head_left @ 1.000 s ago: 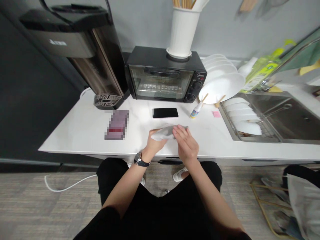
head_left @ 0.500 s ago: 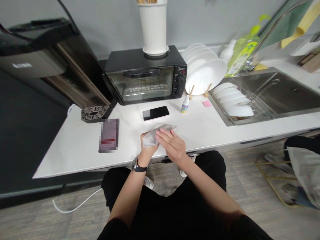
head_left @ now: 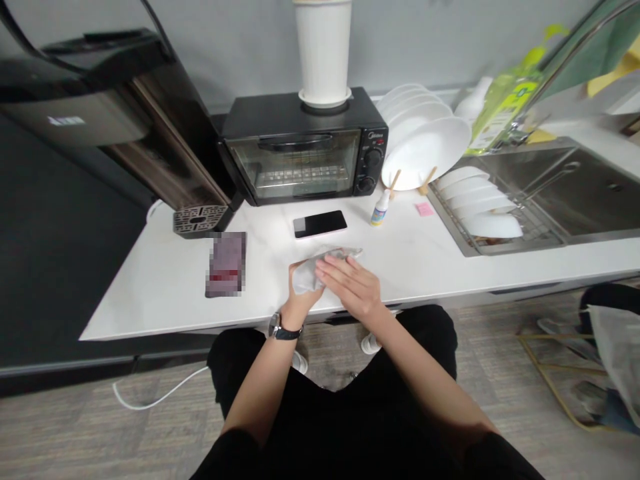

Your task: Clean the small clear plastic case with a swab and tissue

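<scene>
A thin light-grey cloth [head_left: 306, 277] lies folded between my two hands above the counter's front edge. My left hand [head_left: 300, 297], with a watch [head_left: 283, 328] on its wrist, is closed around the cloth from below; most of its fingers are hidden. From above, my right hand [head_left: 357, 290] presses the cloth against it, fingers long and close together, thumb out of sight. A narrow reddish edge shows by the fingertips, too small to name. Just beyond the hands lies a black-screened phone [head_left: 320, 224], with a small white spray bottle [head_left: 380, 208] to its right.
A blurred-out dark purple flat object [head_left: 227, 267] lies left on the white counter [head_left: 165, 293]. Behind stand a toaster oven [head_left: 305, 147], a drink machine [head_left: 170, 133] and racked white plates [head_left: 427, 147]. The sink [head_left: 595, 180], with bowls, is at right; a pink sticky note [head_left: 424, 209] lies beside it.
The whole scene has shifted slightly right in the picture as the head turned. Both hands keep nearly the same pose on the cloth.
</scene>
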### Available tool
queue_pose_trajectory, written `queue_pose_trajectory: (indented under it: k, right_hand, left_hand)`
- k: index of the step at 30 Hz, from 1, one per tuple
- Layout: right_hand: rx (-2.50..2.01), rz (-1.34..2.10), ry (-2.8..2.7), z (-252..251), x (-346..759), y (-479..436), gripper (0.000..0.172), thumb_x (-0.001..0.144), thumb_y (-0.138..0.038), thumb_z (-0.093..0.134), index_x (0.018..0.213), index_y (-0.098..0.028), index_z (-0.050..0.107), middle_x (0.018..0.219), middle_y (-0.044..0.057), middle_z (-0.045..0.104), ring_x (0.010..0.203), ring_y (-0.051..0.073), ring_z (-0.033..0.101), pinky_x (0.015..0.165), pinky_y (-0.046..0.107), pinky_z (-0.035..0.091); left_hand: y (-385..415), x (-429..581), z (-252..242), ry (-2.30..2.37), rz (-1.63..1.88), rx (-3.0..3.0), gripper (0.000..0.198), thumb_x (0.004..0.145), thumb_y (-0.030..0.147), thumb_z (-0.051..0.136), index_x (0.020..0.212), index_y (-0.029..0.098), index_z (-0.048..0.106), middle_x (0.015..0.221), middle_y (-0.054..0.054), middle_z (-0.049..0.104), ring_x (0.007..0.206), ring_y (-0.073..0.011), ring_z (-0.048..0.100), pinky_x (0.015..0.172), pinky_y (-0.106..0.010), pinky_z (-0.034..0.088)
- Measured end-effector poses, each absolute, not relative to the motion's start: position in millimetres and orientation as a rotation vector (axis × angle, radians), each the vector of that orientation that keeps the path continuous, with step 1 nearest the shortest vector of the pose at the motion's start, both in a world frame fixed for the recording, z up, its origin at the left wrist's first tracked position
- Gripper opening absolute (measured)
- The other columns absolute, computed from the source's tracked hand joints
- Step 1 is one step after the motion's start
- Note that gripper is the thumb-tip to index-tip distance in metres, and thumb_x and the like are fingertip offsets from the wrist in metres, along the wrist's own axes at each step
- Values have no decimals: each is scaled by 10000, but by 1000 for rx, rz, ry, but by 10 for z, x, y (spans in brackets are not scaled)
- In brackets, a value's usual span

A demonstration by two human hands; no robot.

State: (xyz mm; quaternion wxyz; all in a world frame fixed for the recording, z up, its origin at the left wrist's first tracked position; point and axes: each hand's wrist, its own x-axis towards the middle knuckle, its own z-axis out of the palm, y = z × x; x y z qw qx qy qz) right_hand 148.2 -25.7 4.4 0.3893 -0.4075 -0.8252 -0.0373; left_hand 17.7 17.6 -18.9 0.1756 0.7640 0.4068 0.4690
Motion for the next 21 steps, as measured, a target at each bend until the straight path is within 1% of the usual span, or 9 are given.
queue_pose_trajectory:
  k: [3,5,7,9,10,12,14,18,21]
  right_hand:
    - [-1085,-129,-1907,-20,1611,-178,384,741,-112,344,1098,-253,332,1085,-42,415,1017,159,351,884,320,346]
    - [-1095,-122,-1865,-49,1674,-143,378,727,-100,370,1079,-237,369,1065,-25,441,1005,176,367,871,334,359]
    - [-1063,-83,-1913,-51,1693,-136,363,715,-103,397,1047,-250,407,1030,-33,473,988,177,388,872,339,356]
    - [-1026,-1,-1926,-31,1692,-140,335,710,-123,414,1006,-277,442,984,-51,508,950,163,428,846,325,379]
    - [-1015,36,-1903,-18,1694,-139,319,712,-137,414,994,-282,449,968,-51,518,926,158,448,820,319,400]
    - [-1065,121,-1780,0,1710,-127,295,723,-173,398,994,-279,444,957,-36,527,883,158,479,754,320,439]
    - [-1186,236,-1630,-1,1744,-103,278,732,-216,380,998,-276,435,958,-17,528,841,167,503,685,327,465]
    - [-1323,400,-1535,-40,1934,-74,199,704,-295,416,881,-291,507,834,-25,583,698,167,551,551,292,483]
    - [-1427,347,-1461,-66,2243,-104,230,713,-324,382,883,-244,514,797,27,592,615,163,555,476,270,457]
  left_hand:
    - [187,183,-211,1152,1347,2146,86,629,218,496,636,165,564,635,-39,599,569,-139,545,536,-250,447]
    - [198,194,-225,1153,1353,2131,79,623,217,502,617,165,561,626,-34,596,565,-132,543,537,-245,447]
    - [200,199,-217,1153,1347,2120,77,619,221,506,586,168,552,588,-19,590,533,-121,538,524,-236,448]
    - [176,194,-162,1162,1346,2114,65,610,230,517,597,176,550,607,-16,593,561,-127,543,552,-243,454]
    - [152,188,-117,1170,1353,2118,69,603,236,526,637,183,555,664,-25,600,622,-141,547,596,-257,454]
    - [79,177,-8,1203,1339,2115,170,598,241,535,762,198,549,806,-39,589,762,-167,528,692,-283,435]
    - [-14,170,87,1266,1264,2074,245,624,233,515,866,197,516,866,-31,572,806,-167,517,725,-282,418]
    - [-152,151,145,1347,1187,2010,151,677,198,453,806,202,532,802,-6,586,750,-145,534,699,-251,420]
    - [-150,122,138,1385,1200,1985,181,667,176,460,829,227,519,811,-2,582,757,-150,529,708,-263,416]
